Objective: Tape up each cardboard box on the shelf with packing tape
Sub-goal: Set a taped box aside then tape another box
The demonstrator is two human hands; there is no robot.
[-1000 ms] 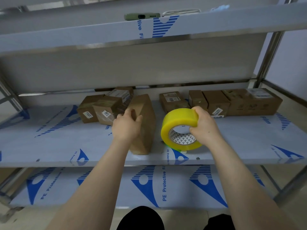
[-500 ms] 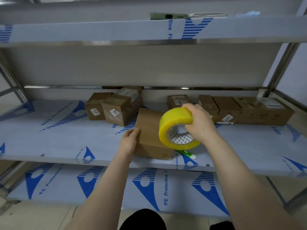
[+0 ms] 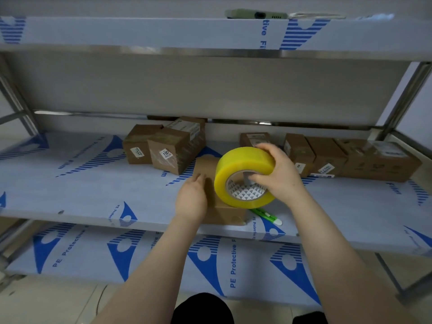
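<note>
on the shelf (image 3: 70, 183), small boxes (image 3: 163, 153) cluster back left; the left hand (image 3: 191, 199) lays straight, relaxed fingers against the left side of the cardboard box (image 3: 207, 166) near the front edge. the right hand (image 3: 278, 176) has its fingers clamped on the yellow tape roll (image 3: 240, 167), held over that box. a green tool (image 3: 265, 215) lies just right of the box, and more boxes (image 3: 350, 160) line the back right.

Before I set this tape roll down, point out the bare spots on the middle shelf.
Widest bare patch: the middle shelf left of the left box cluster. Another: the front strip right of the green tool, in front of the right box row. Crowded: the centre around the front box and tool, and the back edge.
</note>
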